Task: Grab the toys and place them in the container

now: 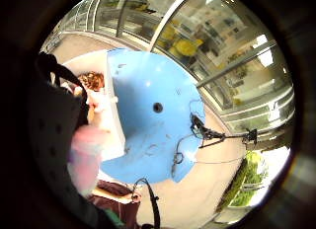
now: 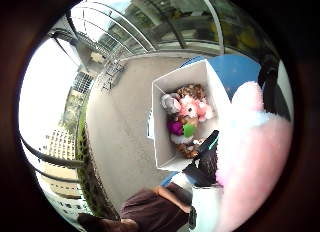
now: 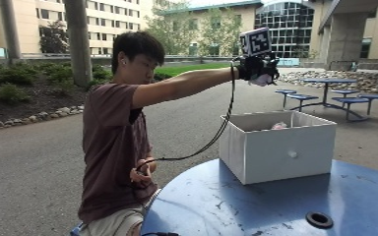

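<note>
The right hand [image 3: 258, 69] is raised high above the box [image 3: 277, 147], arm extended. Its fingers are curled around a pink plush toy [image 2: 250, 157], which fills much of the thumb-side palm view and shows pale below the glove in the outside view. The white box stands open near the far edge of the round blue table [image 3: 241, 206]. Several plush toys [image 2: 185, 119] lie inside it. The table has a centre hole [image 3: 319, 219]. The setting is a paved outdoor plaza with buildings behind.
</note>
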The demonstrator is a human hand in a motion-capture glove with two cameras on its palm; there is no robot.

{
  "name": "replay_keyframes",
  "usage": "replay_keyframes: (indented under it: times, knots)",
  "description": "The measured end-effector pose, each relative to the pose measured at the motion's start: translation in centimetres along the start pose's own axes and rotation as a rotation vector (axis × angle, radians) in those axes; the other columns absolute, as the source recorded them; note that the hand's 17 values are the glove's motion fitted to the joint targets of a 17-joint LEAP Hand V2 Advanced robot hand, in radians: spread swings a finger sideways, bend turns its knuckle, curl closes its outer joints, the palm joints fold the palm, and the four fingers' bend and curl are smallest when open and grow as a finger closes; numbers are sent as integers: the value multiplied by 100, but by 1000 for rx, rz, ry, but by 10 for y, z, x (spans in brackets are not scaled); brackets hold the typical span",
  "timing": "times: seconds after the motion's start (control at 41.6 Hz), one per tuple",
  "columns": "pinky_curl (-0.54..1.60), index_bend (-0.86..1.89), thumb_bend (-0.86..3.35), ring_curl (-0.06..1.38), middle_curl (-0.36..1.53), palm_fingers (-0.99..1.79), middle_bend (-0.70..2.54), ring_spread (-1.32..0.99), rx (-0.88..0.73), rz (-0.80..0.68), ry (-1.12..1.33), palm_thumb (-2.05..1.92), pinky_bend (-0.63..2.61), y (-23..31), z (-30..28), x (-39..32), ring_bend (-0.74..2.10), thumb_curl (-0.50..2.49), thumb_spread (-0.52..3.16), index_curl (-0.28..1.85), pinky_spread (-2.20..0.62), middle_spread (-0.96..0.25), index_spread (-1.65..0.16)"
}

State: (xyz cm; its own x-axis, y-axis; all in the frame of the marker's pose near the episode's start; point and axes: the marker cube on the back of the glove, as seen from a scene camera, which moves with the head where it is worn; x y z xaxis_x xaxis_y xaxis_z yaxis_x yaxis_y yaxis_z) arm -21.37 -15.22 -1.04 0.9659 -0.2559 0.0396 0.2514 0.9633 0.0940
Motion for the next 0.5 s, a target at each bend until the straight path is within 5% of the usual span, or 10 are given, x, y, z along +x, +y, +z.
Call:
replay_keyframes:
  times: [0.168,0.288,0.385,0.433,0.481,0.505]
  knots:
    - [57,105,-1,76,78,81,120,-41,3,120,-9,63,117,-27,14,-103,136,97,60,94,-36,-23,-20]
    - [56,104,-1,76,79,78,119,-41,-97,4,160,63,115,-23,46,-104,137,99,60,96,-35,-23,-21]
    - [56,91,-4,77,78,50,110,-38,-389,45,83,54,111,-29,68,-173,141,95,67,98,-32,-26,-21]
    - [64,63,-18,74,67,-49,69,-28,-505,185,-17,22,131,-37,78,-208,111,82,86,92,-21,-19,-20]
    - [62,40,-20,68,60,-78,50,-20,-538,272,-43,3,140,-39,86,-219,85,75,90,82,-15,-11,-17]
    - [59,36,-15,66,57,-63,46,-18,-530,282,-30,2,139,-39,89,-220,80,73,93,79,-13,-10,-17]
